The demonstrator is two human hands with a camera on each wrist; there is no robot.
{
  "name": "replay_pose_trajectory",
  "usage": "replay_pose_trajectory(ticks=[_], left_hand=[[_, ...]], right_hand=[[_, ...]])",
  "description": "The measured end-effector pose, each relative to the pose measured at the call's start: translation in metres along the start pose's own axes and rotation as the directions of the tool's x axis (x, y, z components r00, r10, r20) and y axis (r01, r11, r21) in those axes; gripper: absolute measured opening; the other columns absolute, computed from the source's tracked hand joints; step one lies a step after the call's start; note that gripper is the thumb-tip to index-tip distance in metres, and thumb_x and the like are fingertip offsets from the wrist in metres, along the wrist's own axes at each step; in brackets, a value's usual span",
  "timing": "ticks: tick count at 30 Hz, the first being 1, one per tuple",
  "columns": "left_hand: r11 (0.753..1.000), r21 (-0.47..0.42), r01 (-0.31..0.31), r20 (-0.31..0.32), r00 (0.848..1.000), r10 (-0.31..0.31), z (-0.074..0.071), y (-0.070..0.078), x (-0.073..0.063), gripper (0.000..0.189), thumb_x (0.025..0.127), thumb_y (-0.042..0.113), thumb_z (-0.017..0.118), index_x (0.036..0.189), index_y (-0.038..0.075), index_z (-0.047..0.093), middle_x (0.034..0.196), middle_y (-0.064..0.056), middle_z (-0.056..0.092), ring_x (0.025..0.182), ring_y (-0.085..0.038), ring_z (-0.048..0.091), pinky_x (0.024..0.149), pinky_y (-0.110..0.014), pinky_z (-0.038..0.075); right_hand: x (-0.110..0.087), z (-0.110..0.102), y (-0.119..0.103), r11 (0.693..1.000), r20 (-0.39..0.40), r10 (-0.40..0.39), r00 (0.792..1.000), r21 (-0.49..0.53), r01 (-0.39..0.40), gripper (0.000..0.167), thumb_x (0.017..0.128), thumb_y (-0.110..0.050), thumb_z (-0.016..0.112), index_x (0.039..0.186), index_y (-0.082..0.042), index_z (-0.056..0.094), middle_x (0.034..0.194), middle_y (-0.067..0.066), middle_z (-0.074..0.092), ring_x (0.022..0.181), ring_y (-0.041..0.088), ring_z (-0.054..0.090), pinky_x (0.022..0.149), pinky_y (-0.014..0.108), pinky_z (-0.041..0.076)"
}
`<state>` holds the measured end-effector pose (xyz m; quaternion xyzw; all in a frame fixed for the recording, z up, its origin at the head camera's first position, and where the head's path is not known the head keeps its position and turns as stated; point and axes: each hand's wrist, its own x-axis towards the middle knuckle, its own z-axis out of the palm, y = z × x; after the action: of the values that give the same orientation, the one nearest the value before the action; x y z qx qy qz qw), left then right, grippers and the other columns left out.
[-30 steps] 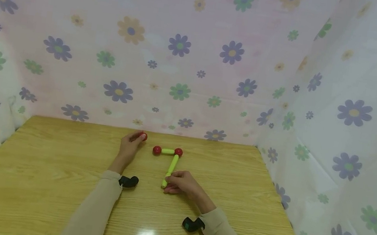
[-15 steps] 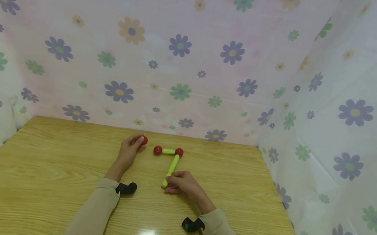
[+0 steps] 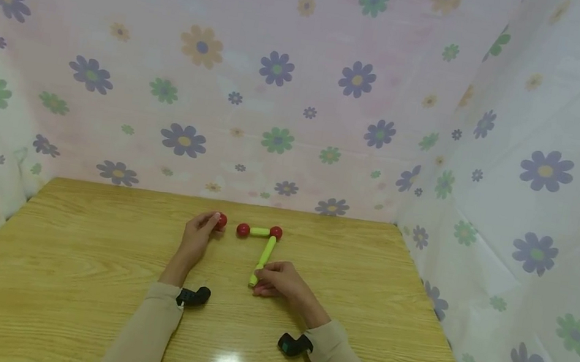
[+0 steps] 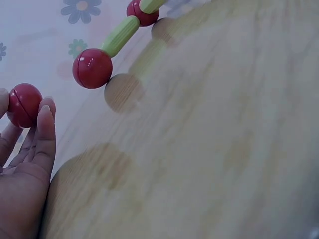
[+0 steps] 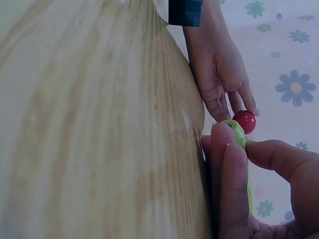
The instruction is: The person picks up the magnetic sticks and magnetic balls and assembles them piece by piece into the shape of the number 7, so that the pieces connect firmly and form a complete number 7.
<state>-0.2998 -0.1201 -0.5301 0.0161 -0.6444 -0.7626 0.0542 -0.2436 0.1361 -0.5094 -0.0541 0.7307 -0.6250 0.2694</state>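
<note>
Between thumb and fingertips, my left hand [image 3: 196, 239] pinches a red ball [image 4: 25, 105]. To its right, a short yellow-green rod [image 3: 260, 232] joins two more red balls, the left one [image 3: 243, 230] and the right one [image 3: 276, 232]. From the right ball a longer yellow-green rod [image 3: 267, 252] slants toward me. My right hand [image 3: 284, 282] pinches this rod near its free end [image 5: 237, 130], which shows a dark hole in the right wrist view. In the left wrist view, the held ball is apart from the left ball of the joined piece.
A wooden table [image 3: 87, 276] lies beneath everything and mirrors the balls faintly. Flowered cloth [image 3: 303, 84] hangs behind the table and along both sides. A black wrist device sits on each cuff, the left one [image 3: 194, 297] and the right one [image 3: 294, 345].
My left hand has drawn back a little toward me with the red ball, from near the table's far edge. The right hand and the joined rods have stayed nearly still.
</note>
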Motion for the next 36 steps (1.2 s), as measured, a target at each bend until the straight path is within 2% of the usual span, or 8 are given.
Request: replay_pose_trajectory(ticks=[4, 7, 14, 19, 27, 30, 36], left_hand=[[0.999, -0.051, 0.018, 0.014, 1.0, -0.017, 0.003, 0.0, -0.004, 0.045, 0.104, 0.022, 0.062, 0.137, -0.007, 0.056, 0.112, -0.008, 0.067, 0.094, -0.014, 0.069, 0.085, -0.025, 0.058], [0.998, -0.066, 0.009, 0.025, 1.0, -0.008, 0.005, 0.001, -0.007, 0.044, 0.101, 0.015, 0.065, 0.137, -0.008, 0.056, 0.117, -0.011, 0.066, 0.1, -0.015, 0.069, 0.09, -0.028, 0.058], [0.999, -0.049, 0.014, 0.031, 0.999, -0.012, 0.006, 0.005, -0.014, 0.042, 0.098, 0.007, 0.069, 0.136, -0.007, 0.057, 0.121, -0.013, 0.062, 0.097, -0.01, 0.068, 0.09, -0.03, 0.058], [1.0, 0.0, 0.02, 0.025, 0.999, -0.02, 0.006, 0.004, -0.016, 0.042, 0.097, 0.008, 0.071, 0.135, -0.004, 0.059, 0.125, -0.016, 0.06, 0.097, -0.01, 0.067, 0.087, -0.027, 0.058], [0.993, 0.117, 0.036, 0.0, 0.999, -0.037, 0.006, 0.001, -0.018, 0.042, 0.094, 0.021, 0.076, 0.131, 0.003, 0.064, 0.129, -0.015, 0.061, 0.103, -0.013, 0.062, 0.081, -0.019, 0.053], [0.99, 0.133, 0.04, -0.001, 0.999, -0.041, 0.006, 0.001, -0.02, 0.043, 0.093, 0.023, 0.077, 0.129, 0.004, 0.064, 0.129, -0.016, 0.062, 0.103, -0.015, 0.063, 0.08, -0.019, 0.052], [0.99, 0.141, 0.002, 0.013, 1.0, -0.004, 0.008, -0.001, -0.022, 0.039, 0.091, 0.018, 0.08, 0.123, 0.001, 0.067, 0.125, -0.019, 0.063, 0.101, -0.017, 0.064, 0.079, -0.019, 0.054]], right_hand=[[0.002, -0.002, -0.001, 1.0, -0.007, -0.001, 1.0, -0.013, 0.001, 0.025, 0.099, -0.02, 0.067, 0.106, 0.004, 0.068, 0.079, 0.007, 0.075, 0.067, 0.012, 0.073, 0.061, 0.02, 0.058], [0.005, -0.003, -0.001, 1.0, -0.01, 0.003, 1.0, -0.016, -0.003, 0.024, 0.099, -0.02, 0.067, 0.105, 0.003, 0.069, 0.078, 0.007, 0.075, 0.067, 0.011, 0.072, 0.061, 0.02, 0.057], [0.009, -0.003, -0.002, 1.0, -0.016, 0.028, 0.999, 0.005, -0.028, 0.024, 0.099, -0.019, 0.068, 0.107, 0.004, 0.068, 0.077, 0.007, 0.074, 0.066, 0.011, 0.072, 0.06, 0.02, 0.057], [0.011, -0.002, -0.005, 0.999, -0.022, 0.035, 0.999, 0.005, -0.035, 0.025, 0.098, -0.018, 0.068, 0.108, 0.005, 0.069, 0.077, 0.007, 0.075, 0.065, 0.011, 0.072, 0.06, 0.02, 0.058], [0.013, 0.0, -0.009, 0.999, -0.033, 0.052, 0.998, 0.011, -0.051, 0.028, 0.098, -0.017, 0.067, 0.113, 0.007, 0.068, 0.075, 0.006, 0.073, 0.063, 0.009, 0.071, 0.059, 0.019, 0.057], [0.014, 0.0, -0.011, 0.999, -0.036, 0.052, 0.998, 0.008, -0.051, 0.027, 0.099, -0.017, 0.066, 0.112, 0.007, 0.068, 0.075, 0.005, 0.073, 0.063, 0.008, 0.071, 0.059, 0.019, 0.057], [0.016, 0.0, -0.013, 0.999, -0.037, 0.054, 0.998, 0.004, -0.054, 0.026, 0.099, -0.018, 0.066, 0.11, 0.005, 0.069, 0.075, 0.005, 0.074, 0.064, 0.009, 0.071, 0.059, 0.019, 0.057]])
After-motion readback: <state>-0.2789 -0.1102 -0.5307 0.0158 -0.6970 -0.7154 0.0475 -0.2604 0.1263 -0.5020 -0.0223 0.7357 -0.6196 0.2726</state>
